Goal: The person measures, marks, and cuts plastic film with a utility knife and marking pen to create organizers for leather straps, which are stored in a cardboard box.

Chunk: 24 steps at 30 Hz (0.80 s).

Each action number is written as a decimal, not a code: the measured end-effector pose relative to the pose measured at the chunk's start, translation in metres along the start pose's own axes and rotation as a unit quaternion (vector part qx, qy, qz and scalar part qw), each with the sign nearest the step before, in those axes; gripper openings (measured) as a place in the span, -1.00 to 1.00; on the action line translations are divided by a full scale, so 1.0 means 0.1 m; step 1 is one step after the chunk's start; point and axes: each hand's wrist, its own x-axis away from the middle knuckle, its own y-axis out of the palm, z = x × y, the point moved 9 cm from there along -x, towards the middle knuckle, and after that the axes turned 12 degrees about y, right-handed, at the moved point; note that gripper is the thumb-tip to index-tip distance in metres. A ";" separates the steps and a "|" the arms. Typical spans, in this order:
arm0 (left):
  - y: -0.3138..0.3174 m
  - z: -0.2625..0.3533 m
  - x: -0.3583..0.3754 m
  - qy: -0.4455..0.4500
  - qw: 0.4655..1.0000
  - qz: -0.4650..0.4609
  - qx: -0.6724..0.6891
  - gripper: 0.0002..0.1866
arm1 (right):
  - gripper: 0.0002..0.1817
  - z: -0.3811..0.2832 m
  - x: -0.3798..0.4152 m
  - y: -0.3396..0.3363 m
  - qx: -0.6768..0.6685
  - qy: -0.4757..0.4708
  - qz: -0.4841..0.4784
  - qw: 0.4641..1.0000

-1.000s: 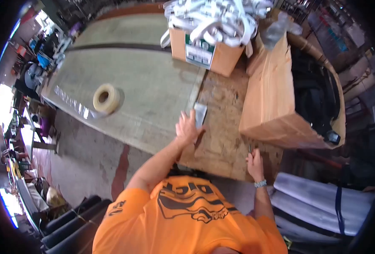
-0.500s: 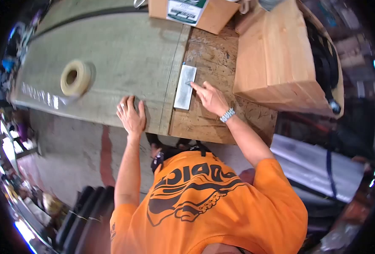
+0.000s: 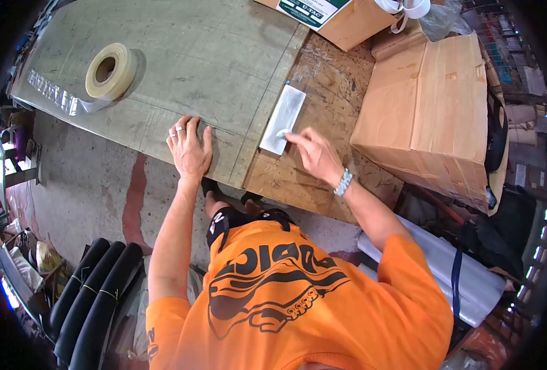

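My left hand (image 3: 190, 148) lies on the green-grey mat (image 3: 181, 74) near the table's front edge, fingers stretched out, with rings on one finger. My right hand (image 3: 316, 154), with a metal watch band at the wrist, pinches something small and pale over the near end of a flat, light-grey rectangular slab (image 3: 287, 111). The pinched piece is too blurred to name. Beside the mat's right edge, the slab lies on the bare wooden board (image 3: 329, 80). A roll of clear, yellowish film or tape (image 3: 122, 77) rests on the mat at the left, its loose end trailing leftward.
A large cardboard box (image 3: 403, 117) with black material inside stands on the right. Behind it is another labelled carton (image 3: 347, 31). Below the table lie black rolls (image 3: 94, 296) at left and a silvery wrapped roll (image 3: 471, 283) at right.
My right hand has moved along the slab toward its near end. My left hand stays flat on the mat. The head view has shifted and turned slightly.
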 end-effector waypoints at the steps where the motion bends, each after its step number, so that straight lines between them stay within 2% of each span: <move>1: -0.02 0.03 0.00 0.001 1.000 -0.003 -0.002 -0.62 | -0.65 0.05 -0.06 -0.07 -0.001 0.001 0.034 0.999; 3: -0.01 0.05 0.00 -0.002 1.000 -0.013 0.000 -0.62 | -0.65 0.18 -0.22 -0.15 -0.023 0.037 0.098 0.994; 6: -0.02 0.07 -0.01 0.007 1.000 -0.010 -0.005 -0.62 | -0.66 -0.24 0.22 0.07 0.014 -0.025 -0.032 0.999; 7: -0.01 0.06 -0.01 -0.002 1.000 -0.017 -0.001 -0.62 | -0.66 -0.20 0.26 0.08 -0.006 -0.025 -0.026 0.999; 10: 0.01 0.05 0.01 -0.001 1.000 -0.027 -0.005 -0.62 | -0.65 0.12 -0.22 -0.18 0.023 0.028 0.089 0.995; 11: 0.00 0.06 -0.01 -0.007 0.999 -0.039 -0.001 -0.61 | -0.62 0.12 -0.26 -0.15 0.015 -0.007 0.127 0.992; 14: -0.01 0.05 -0.01 0.005 1.000 -0.014 -0.004 -0.61 | -0.59 -0.25 0.27 0.08 0.042 -0.034 -0.001 0.999; 15: 0.01 0.04 0.00 0.001 1.000 -0.015 -0.005 -0.62 | -0.59 -0.19 0.26 0.14 0.062 -0.065 0.007 0.996; 18: -0.01 0.07 -0.01 -0.003 1.000 -0.022 -0.003 -0.60 | -0.62 -0.17 -0.37 -0.24 0.185 -0.029 0.112 0.976; 20: 0.00 0.03 -0.01 -0.002 1.000 -0.024 0.001 -0.61 | -0.69 0.20 -0.68 -0.38 0.028 0.063 0.117 0.991; 21: 0.00 0.02 -0.02 -0.002 1.000 -0.022 0.002 -0.61 | -0.77 0.47 -0.73 -0.24 -0.014 0.117 0.074 0.990; 22: 0.00 0.02 -0.01 -0.008 1.000 -0.022 0.005 -0.61 | -0.74 0.48 -0.67 -0.07 -0.052 0.180 -0.023 0.982; 24: -0.01 0.03 0.00 -0.008 1.000 -0.017 0.001 -0.62 | -0.60 0.47 -0.14 0.29 -0.110 0.309 -0.223 0.918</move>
